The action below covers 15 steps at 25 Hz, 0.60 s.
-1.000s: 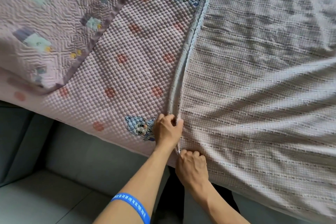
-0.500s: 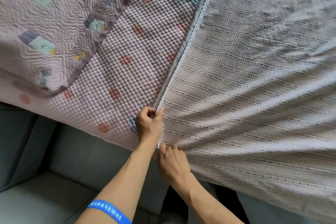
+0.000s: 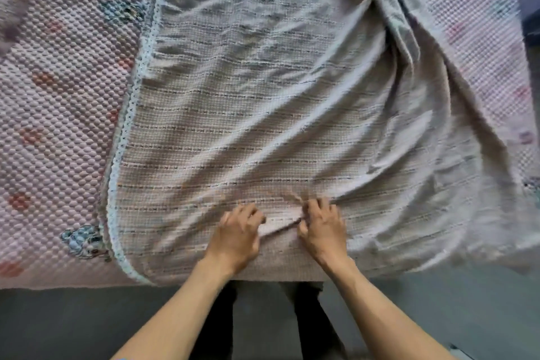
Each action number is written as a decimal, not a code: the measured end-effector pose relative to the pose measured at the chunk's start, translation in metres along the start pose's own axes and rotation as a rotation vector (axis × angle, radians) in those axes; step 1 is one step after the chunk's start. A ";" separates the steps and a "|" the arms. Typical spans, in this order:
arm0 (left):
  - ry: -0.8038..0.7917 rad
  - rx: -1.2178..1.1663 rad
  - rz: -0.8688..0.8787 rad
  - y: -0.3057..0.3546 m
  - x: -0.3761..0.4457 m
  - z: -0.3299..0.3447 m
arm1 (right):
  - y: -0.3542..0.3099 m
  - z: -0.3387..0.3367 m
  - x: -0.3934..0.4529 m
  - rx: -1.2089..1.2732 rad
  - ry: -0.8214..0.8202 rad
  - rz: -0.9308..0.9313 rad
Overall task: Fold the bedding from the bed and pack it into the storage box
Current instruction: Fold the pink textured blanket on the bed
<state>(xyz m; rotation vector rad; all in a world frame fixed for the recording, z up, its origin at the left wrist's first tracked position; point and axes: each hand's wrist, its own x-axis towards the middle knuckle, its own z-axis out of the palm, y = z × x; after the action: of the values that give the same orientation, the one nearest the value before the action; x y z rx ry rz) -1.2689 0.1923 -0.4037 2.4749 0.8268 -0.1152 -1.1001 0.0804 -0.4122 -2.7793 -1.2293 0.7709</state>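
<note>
Both hands have shifted from the lace edge [image 3: 133, 114] to the blanket [image 3: 263, 102] middle. Left hand [image 3: 238, 235] and right hand [image 3: 323, 229] fingers pinch a ridge. It's soft, light and floppy; grip at the hems.

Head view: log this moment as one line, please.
phase: gathering | left hand: grips woven blanket | right hand: grips it too | pink bubble-textured bedspread: beneath | storage box: unseen
</note>
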 end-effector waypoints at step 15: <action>-0.237 0.111 0.366 0.337 0.150 0.154 | 0.405 -0.095 0.010 0.385 0.555 0.693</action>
<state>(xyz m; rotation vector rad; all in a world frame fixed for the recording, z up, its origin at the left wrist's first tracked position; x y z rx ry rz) -0.9389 -0.0322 -0.4192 2.6064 0.2692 -0.3221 -0.7717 -0.1757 -0.4129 -2.7558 -0.0152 0.1539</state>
